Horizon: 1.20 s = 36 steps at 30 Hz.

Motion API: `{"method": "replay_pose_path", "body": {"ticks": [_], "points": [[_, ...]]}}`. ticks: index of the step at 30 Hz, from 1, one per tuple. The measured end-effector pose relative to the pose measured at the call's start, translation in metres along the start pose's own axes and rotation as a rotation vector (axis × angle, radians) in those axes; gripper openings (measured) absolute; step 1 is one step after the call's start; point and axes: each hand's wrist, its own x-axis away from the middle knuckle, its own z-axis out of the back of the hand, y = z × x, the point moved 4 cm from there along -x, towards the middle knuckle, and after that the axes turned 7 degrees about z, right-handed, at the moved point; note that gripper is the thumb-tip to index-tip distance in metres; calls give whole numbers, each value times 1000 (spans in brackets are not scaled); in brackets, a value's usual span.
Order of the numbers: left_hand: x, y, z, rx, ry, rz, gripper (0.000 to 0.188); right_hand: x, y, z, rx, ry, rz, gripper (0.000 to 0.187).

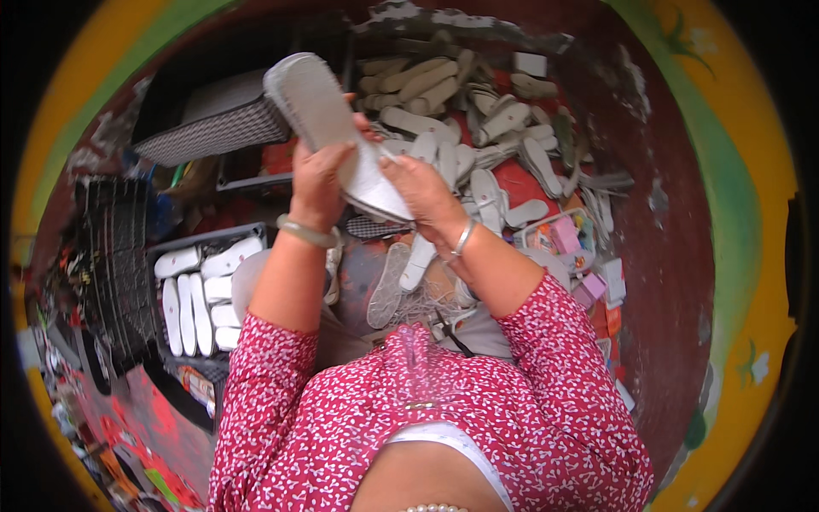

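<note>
A white shoe sole [316, 98], with a textured surface and a thick edge, is held up at a slant in front of me. My left hand [321, 181] grips its middle from the left side, the thumb lying across it. Closer to its lower end, my right hand [424, 192] holds the right edge, thumb on top and fingers partly hidden behind. Beneath the hands, a greyish patterned sole [389, 286] and another white sole [417, 263] lie by my lap. Loose pale threads [418, 309] are tangled just below them.
Many soles lie in a loose pile [503, 119] ahead. On the left, a dark box [254, 229] holds rows of white soles, with a checkered bin [213, 136] beyond it. Toward the right stand a small basket [536, 232] and a pink box [564, 234], near a dark red wall [661, 282].
</note>
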Motion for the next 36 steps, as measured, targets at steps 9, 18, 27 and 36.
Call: {"method": "replay_pose_path", "body": {"ticks": [9, 18, 27, 36], "points": [[-5, -13, 39, 291, 363, 116, 54, 6, -41, -8, 1096, -108, 547, 65], [-5, -33, 37, 377, 368, 183, 43, 6, -12, -11, 1297, -59, 632, 50], [-7, 16, 56, 432, 504, -2, 65, 6, -14, 4, 320, -185, 96, 43], [-7, 39, 68, 401, 558, -32, 31, 9, -25, 11, 193, -179, -50, 49]]}}
